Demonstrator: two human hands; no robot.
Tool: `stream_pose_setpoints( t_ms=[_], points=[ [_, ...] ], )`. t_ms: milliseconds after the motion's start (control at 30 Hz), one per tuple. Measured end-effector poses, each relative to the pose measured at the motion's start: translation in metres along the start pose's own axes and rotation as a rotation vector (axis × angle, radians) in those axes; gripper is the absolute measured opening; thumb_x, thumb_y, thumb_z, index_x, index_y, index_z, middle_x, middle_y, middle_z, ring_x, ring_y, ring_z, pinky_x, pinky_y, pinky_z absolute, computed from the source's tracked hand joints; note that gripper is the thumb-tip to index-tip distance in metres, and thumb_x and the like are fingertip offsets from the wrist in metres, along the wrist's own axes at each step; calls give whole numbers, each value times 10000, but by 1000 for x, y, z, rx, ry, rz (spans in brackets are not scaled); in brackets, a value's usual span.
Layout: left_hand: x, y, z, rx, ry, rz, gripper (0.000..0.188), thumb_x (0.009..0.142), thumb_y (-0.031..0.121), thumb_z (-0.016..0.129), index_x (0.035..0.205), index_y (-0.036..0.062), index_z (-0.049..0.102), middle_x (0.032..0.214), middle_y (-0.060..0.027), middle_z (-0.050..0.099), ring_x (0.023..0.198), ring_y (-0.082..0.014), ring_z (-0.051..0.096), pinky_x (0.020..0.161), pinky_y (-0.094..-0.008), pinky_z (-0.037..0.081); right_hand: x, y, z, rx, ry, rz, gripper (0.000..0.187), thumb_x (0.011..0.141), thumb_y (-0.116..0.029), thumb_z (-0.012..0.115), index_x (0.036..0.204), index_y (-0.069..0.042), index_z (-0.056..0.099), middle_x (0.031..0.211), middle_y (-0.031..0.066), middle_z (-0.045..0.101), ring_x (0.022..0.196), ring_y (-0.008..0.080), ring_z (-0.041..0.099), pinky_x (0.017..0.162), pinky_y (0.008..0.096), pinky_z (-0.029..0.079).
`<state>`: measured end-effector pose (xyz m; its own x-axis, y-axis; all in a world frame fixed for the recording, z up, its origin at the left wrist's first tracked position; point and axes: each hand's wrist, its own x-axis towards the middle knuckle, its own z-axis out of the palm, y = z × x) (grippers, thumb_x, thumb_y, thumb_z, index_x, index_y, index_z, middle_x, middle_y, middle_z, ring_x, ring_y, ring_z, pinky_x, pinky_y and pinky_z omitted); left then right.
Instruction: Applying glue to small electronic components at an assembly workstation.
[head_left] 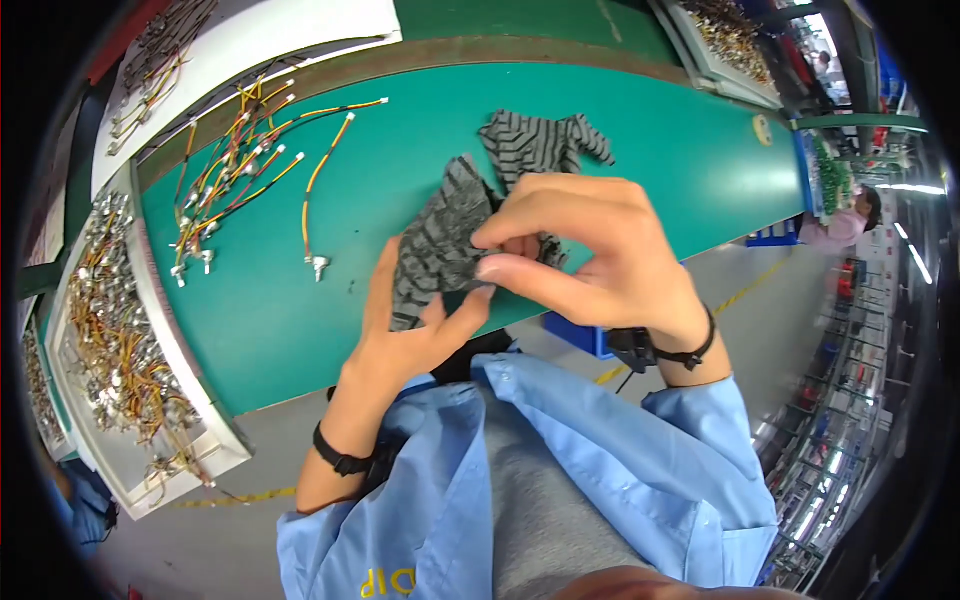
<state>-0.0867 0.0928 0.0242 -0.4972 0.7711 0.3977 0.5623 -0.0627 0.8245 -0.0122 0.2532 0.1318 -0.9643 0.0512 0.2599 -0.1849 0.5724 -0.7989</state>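
Note:
A grey-and-black striped cloth [440,240] is held up over the near edge of the green table. My left hand [405,350] grips it from below and the left, its fingers partly behind the fabric and its thumb in front. At the cloth's right edge, my right hand [620,250] is closed with thumb and fingertips against the fabric; just what they pinch is partly hidden. A second striped cloth piece [540,142] lies crumpled on the table, just beyond my right hand.
Wired metal parts [235,170] with yellow, red and black leads lie on the table [400,135] at the left; one [315,195] lies apart. A white tray [185,370] of similar parts stands at the left edge. A tape roll [762,130] sits far right; a blue bin [580,335] is below.

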Motion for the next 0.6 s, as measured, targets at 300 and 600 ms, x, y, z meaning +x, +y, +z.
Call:
stream_pose_setpoints(
  t_ms=[300, 600],
  points=[
    [5, -7, 5, -149, 4, -28, 436, 683, 168, 706, 1074, 41, 562, 1017, -142, 594, 925, -354, 553, 797, -446, 429, -7, 24, 4, 649, -14, 347, 55, 768, 36, 649, 765, 29, 595, 702, 66, 582, 599, 105, 509, 531, 219, 397],
    [12, 0, 3, -157, -77, -227, 423, 683, 226, 710, 1041, 51, 568, 990, -150, 599, 896, -364, 547, 743, -447, 422, -1, 18, 1, 851, -65, 521, 150, 797, -2, 631, 689, 0, 526, 656, 28, 522, 573, 59, 432, 487, 195, 310]
  ],
)
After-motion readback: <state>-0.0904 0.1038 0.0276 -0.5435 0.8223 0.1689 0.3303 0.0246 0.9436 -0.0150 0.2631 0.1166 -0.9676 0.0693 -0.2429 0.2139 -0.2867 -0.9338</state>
